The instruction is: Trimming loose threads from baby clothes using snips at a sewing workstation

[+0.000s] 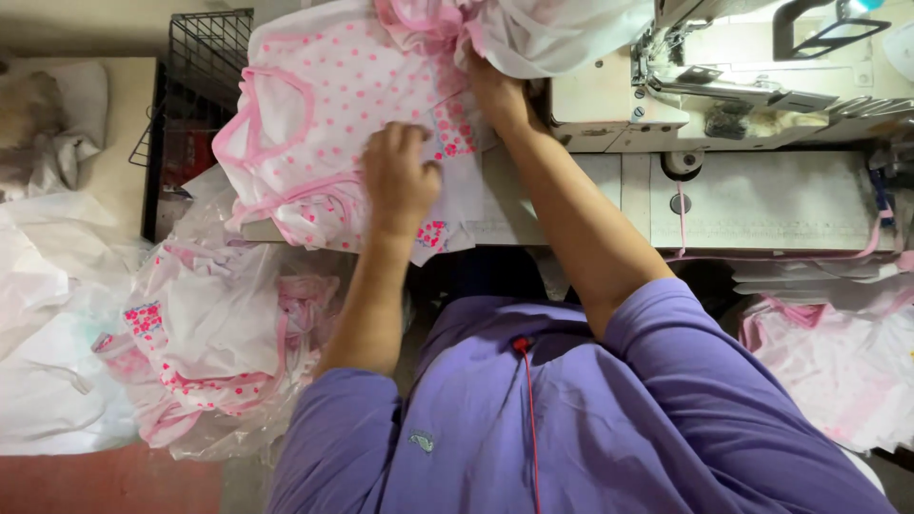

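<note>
Two hands, left [400,181] and right [497,95], press one pink-dotted garment [324,114].

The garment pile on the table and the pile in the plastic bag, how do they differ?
The table pile lies spread on the tabletop under the left hand and right hand; the bagged pile sits lower at the left, untouched. The table pile is uncovered, while the bagged pile is bunched inside clear plastic. Both are white cloth with pink dots and pink trim.
</note>
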